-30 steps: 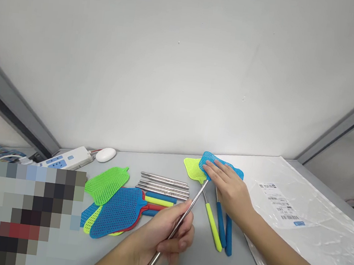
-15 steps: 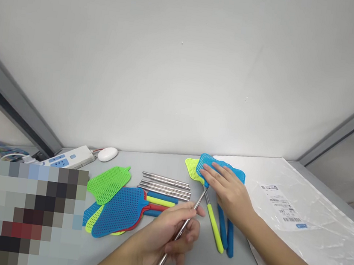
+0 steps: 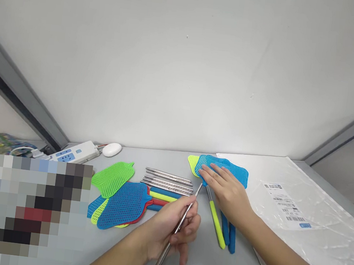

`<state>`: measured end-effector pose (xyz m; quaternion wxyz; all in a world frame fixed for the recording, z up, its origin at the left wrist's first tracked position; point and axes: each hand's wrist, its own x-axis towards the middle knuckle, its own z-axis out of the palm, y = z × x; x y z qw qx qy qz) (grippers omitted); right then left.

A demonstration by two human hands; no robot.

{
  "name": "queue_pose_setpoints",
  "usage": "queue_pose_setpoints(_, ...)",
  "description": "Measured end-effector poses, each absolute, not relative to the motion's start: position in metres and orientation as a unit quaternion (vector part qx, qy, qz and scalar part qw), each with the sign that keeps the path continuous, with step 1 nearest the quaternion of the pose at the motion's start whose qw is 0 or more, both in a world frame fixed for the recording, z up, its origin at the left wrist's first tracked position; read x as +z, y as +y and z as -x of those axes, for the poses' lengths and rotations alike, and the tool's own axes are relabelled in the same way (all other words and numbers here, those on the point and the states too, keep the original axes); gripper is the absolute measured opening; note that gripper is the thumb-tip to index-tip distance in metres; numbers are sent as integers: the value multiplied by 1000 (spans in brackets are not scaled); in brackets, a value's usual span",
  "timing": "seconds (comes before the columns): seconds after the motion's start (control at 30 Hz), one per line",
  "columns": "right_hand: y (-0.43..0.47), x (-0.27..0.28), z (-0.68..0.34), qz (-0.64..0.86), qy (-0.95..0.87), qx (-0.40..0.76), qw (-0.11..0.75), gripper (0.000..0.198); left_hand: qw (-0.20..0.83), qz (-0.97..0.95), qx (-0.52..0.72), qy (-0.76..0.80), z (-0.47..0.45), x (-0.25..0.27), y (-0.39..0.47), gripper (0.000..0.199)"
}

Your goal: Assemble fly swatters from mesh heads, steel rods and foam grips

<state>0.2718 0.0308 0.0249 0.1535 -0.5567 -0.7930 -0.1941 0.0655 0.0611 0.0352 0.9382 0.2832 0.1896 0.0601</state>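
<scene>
My left hand (image 3: 180,232) is closed around a slim metal rod (image 3: 180,224) that slants up and away. The rod's far tip ends right by the neck of a blue perforated fly swatter head (image 3: 203,164); I cannot tell if they are joined. Fingers stretched across that head, my right hand (image 3: 227,192) presses and holds it, its thumb hidden. Under and beside it lie a yellow-green swatter head (image 3: 193,163) and another blue head (image 3: 241,174). Below these extend a yellow-green handle (image 3: 216,223) and two blue handles (image 3: 231,238).
To the left lie a green swatter head (image 3: 113,178), a stacked blue head (image 3: 123,205) and several metal rods (image 3: 167,181), with coloured handles (image 3: 162,196) beside them. A power strip (image 3: 76,151) and white oval device (image 3: 112,149) stand behind. A white plastic mailer (image 3: 321,245) covers the right side.
The camera view has shifted slightly. My left hand and the rod have tilted a little, and the rod's tip sits slightly left of the head's neck. My right hand stays on the blue head.
</scene>
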Motion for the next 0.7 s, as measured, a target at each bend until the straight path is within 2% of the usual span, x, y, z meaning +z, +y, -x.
queue_pose_setpoints(0.13, 31, 23, -269, 550, -798, -191, 154, 49, 934, -294, 50, 197, -65, 34, 60, 49)
queue_pose_setpoints(0.33, 30, 22, -267, 545, -802, -187, 160, 43, 915, -353, 79, 177, -63, 42, 52, 30)
queue_pose_setpoints(0.7, 33, 19, -268, 536, -804, -191, 173, 43, 900, -350, 148, 215, -65, 45, 49, 39)
